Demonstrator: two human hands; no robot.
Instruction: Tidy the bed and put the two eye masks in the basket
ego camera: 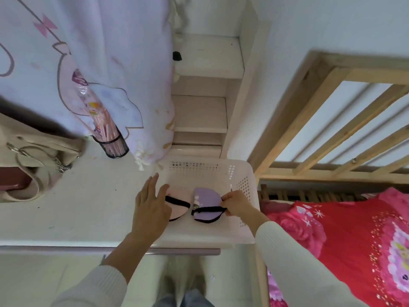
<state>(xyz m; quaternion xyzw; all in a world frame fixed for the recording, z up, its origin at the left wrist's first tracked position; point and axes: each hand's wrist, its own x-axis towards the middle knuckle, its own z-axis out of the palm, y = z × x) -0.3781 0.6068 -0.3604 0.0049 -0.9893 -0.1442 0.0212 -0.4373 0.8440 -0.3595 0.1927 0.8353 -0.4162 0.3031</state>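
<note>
A white perforated plastic basket (241,171) stands on the desk's right end, beside the bed. Inside it lie two eye masks with black straps: a pink eye mask (179,210) on the left and a purple eye mask (207,201) on the right. My right hand (236,204) pinches the purple mask's right edge. Over the basket's left rim hovers my left hand (151,209), flat with fingers spread, covering part of the pink mask. The bed (345,235) at the right carries a red and pink floral quilt.
A white desk (77,209) holds a beige bag (33,156) at the left and a black mesh pen cup (114,144). A pale patterned curtain (99,52) hangs above. White steps (200,114) rise behind the basket. A wooden bed rail (332,120) stands at the right.
</note>
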